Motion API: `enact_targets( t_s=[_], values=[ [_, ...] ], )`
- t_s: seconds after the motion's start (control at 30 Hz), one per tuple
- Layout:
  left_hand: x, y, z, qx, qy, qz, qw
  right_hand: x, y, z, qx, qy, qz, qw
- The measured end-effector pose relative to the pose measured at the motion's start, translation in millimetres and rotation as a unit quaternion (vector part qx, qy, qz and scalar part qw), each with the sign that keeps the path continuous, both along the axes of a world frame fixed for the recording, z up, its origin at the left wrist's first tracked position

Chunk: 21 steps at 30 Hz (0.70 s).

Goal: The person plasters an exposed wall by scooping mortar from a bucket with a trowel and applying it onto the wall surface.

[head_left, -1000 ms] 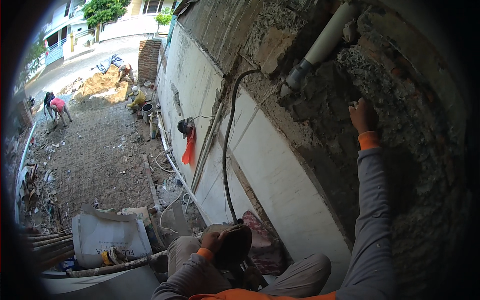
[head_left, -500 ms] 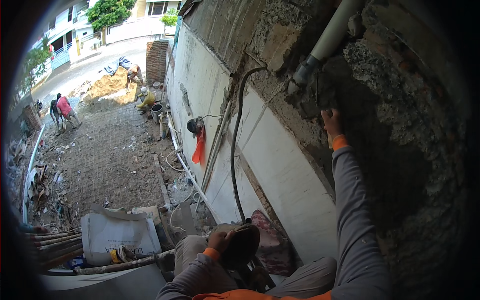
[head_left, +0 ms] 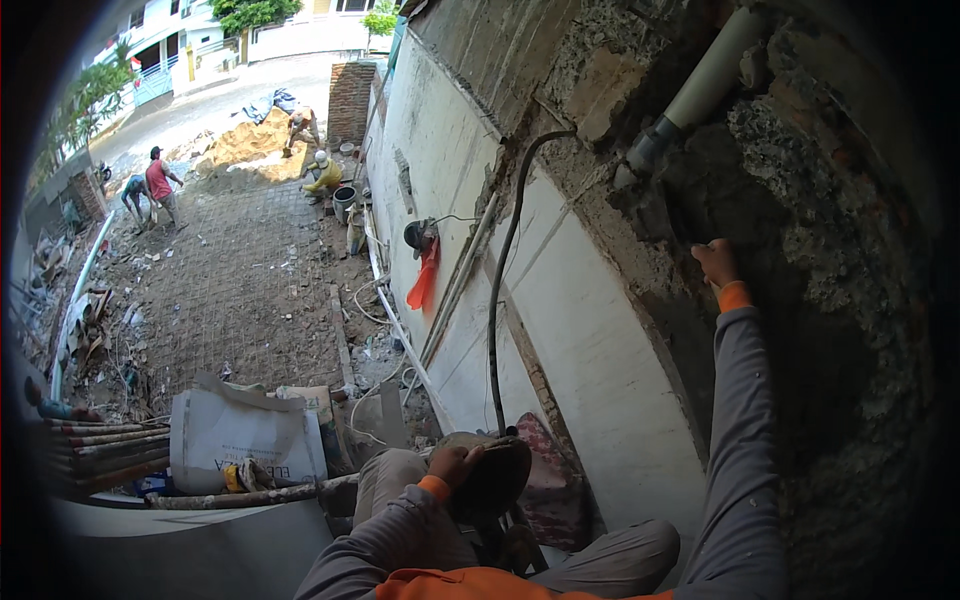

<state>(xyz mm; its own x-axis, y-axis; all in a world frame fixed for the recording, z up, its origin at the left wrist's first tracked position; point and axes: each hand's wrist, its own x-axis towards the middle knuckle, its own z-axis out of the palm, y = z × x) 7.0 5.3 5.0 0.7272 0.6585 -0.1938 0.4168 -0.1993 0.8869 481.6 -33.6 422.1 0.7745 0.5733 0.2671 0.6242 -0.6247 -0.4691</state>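
My right hand [head_left: 716,262] is closed on a trowel [head_left: 680,222] whose dark blade lies against grey, wet-looking mortar [head_left: 790,350] on the rough wall, just below a grey plastic pipe [head_left: 700,90]. My left hand [head_left: 452,466] grips the rim of a dark, shallow round pan [head_left: 490,482] above my knees; whatever is in the pan is too shadowed to make out. A black hose [head_left: 498,330] runs down the white wall to beside the pan.
Below left, four people work outdoors around wire mesh, a sand pile [head_left: 250,140] and a bucket [head_left: 344,205]. Bamboo poles [head_left: 110,460] and a white sack [head_left: 245,435] lie at the lower left. An orange cloth [head_left: 423,280] hangs on the white wall.
My right hand has moved down along the mortar, with the trowel blade now below the pipe joint. The view has shifted somewhat. The worker in pink has straightened up.
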Motion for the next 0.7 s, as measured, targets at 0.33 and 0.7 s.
enact_targets(
  t_s=[0.33, 0.7],
  values=[
    [-1, 3, 1, 0.013, -0.025, -0.025, 0.999, -43, -61, 76, -0.1, -0.278, -0.06, 0.954],
    [-4, 2, 4, 0.002, -0.014, -0.028, 1.0, -132, -88, 90, 0.097, 0.029, 0.11, 0.989]
  ],
)
